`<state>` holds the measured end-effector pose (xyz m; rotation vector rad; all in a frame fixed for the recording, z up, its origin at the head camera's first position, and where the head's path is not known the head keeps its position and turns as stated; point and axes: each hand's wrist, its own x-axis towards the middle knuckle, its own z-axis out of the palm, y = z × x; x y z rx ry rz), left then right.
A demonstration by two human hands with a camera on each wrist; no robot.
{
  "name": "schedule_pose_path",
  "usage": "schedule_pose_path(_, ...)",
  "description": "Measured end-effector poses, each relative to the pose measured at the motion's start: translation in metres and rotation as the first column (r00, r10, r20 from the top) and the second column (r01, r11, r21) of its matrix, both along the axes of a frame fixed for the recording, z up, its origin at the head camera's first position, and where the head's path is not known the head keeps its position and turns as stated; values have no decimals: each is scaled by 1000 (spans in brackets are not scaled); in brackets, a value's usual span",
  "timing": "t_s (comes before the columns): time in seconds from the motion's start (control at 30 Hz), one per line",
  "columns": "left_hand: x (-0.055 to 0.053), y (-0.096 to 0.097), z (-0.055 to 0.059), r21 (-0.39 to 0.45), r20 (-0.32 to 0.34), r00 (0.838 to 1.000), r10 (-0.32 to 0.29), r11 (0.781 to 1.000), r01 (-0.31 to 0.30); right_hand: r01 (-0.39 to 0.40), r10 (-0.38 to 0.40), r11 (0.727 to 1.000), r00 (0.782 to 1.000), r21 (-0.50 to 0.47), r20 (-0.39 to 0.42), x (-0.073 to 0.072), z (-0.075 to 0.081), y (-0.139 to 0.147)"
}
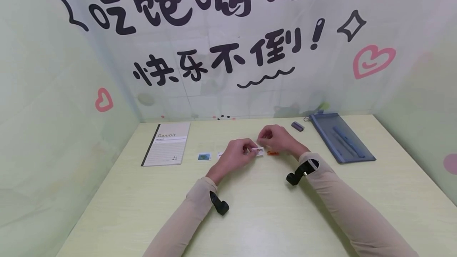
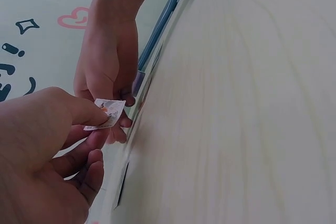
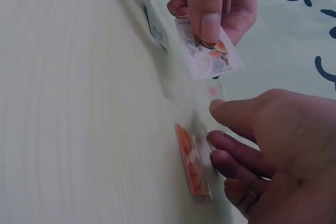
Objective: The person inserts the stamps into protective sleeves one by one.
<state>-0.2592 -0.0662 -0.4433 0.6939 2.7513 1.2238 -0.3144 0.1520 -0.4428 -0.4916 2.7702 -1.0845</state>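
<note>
- While the left hand (image 1: 236,154) is pinching it between thumb and fingers, a small stamp (image 3: 209,50) is hanging just above the table (image 1: 257,217), near the table's middle.
- Beside it, the right hand (image 1: 277,139) is hovering with fingers (image 3: 231,113) loosely curled, its fingertips lying just beside the stamp; whether they are touching it cannot be told.
- Under the right hand, an orange stamp (image 3: 191,163) is lying flat on the table.
- Left of the hands, a blue stamp (image 1: 204,156) is lying on the table, with another small stamp (image 1: 220,154) showing just beside the left hand.
- Farther left, a notebook (image 1: 168,143) is lying closed.
- To the right, a blue mesh pouch (image 1: 339,137) is lying well apart from the hands, and a small purple eraser (image 1: 297,126) is sitting near its top end.
</note>
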Motion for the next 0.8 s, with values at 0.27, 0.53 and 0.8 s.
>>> schedule_pose_path(0.27, 0, 1, -1, 13, 5, 1000, -10, 1000, 10, 35, -33, 994, 999, -106, 16, 0, -1, 4)
schedule_pose_path(0.53, 0, 1, -1, 25, 0, 1000, -14, 1000, 14, 54, -51, 982, 998, -180, 21, 2, 0, 10)
schedule_pose_path(0.8, 2, 1, 1, 24, 11, 1000, 0, 1000, 0, 76, -72, 977, 997, -197, 28, 4, 1, 14)
